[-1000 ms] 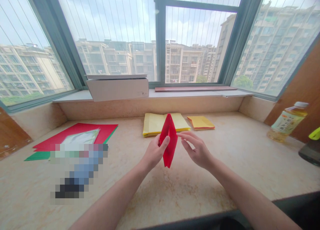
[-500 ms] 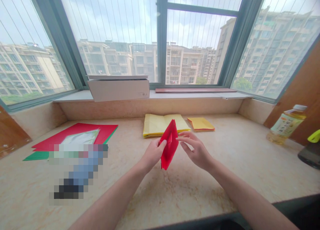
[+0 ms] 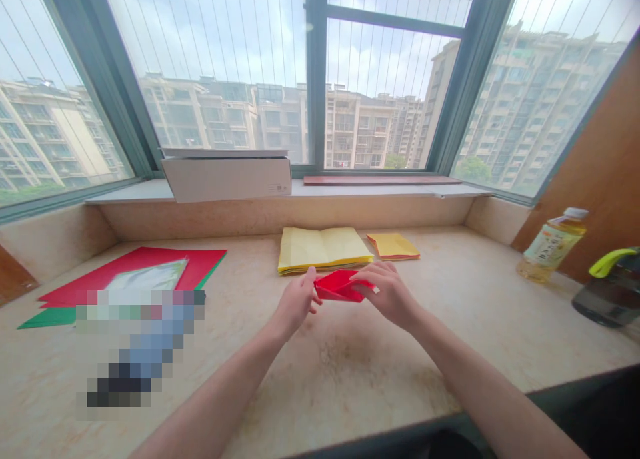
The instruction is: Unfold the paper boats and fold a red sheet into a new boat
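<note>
A folded red paper [image 3: 340,286] lies nearly level between my hands, above the marble counter [image 3: 350,379]. My right hand [image 3: 385,296] pinches its right end, with a pale corner showing by the fingers. My left hand [image 3: 297,304] grips its left end, with the fingers curled against the fold. Beyond the hands, a stack of yellow paper [image 3: 323,249] lies open on the counter, and a smaller folded yellow-orange paper [image 3: 393,246] sits to its right. Neither hand touches these.
Red sheets [image 3: 130,272] and a green sheet [image 3: 50,318] lie at left, with a clear packet [image 3: 150,276] on them. A pixelated object [image 3: 140,342] covers part of the counter. A white box [image 3: 225,176] stands on the sill, and a bottle of oil [image 3: 553,252] stands at right.
The red paper has tipped from hanging upright to lying nearly level between my hands. The whole view has shifted slightly as my head moved.
</note>
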### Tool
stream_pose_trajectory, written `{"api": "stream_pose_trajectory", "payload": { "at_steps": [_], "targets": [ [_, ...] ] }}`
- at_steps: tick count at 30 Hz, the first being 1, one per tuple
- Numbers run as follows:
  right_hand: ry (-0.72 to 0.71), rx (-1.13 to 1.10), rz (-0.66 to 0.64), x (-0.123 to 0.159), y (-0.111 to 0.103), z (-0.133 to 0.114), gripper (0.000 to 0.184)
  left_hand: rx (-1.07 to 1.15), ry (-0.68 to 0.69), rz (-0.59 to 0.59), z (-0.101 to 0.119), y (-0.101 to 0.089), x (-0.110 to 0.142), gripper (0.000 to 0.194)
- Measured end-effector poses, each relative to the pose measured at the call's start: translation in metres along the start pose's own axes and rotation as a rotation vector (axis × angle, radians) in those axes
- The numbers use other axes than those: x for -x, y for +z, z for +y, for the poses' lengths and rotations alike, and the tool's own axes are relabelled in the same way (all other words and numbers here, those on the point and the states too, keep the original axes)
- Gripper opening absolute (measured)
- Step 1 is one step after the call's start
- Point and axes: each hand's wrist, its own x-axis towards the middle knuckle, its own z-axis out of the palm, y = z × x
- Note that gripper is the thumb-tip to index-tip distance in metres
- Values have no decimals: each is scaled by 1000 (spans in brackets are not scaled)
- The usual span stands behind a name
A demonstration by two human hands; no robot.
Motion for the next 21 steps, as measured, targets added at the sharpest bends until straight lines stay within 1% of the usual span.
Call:
{"api": "stream_pose_trajectory", "payload": {
  "at_steps": [1, 2, 4, 5, 7, 9, 11, 13, 16, 19, 21],
  "targets": [
    [66, 56, 33, 0, -2, 7, 11, -97, 46, 104, -1, -4, -2, 60],
    [140, 117, 62, 0, -5, 14, 12, -227, 120, 169, -3, -8, -3, 57],
    [298, 244, 92, 1, -12, 31, 16, -494, 262, 224, -4, -14, -4, 51],
    [380, 307, 85, 1, -16, 39, 19, -597, 307, 221, -4, -16, -4, 51],
    [557, 422, 31, 4, -25, 54, 22, -713, 334, 204, -4, -17, -3, 52],
    [735, 479, -47, 7, -34, 67, 25, -738, 328, 188, -5, -17, -2, 54],
    [848, 466, -97, 10, -42, 77, 28, -725, 328, 184, -7, -16, -3, 54],
    [890, 425, -103, 14, -48, 84, 32, -696, 324, 188, -9, -17, -4, 53],
    [924, 362, -72, 19, -57, 89, 38, -667, 321, 190, -11, -20, -6, 52],
    [938, 287, -56, 28, -65, 86, 40, -676, 335, 195, -12, -23, -7, 52],
    [924, 230, -66, 37, -69, 81, 39, -699, 338, 200, -12, -23, -8, 53]
  ]
}}
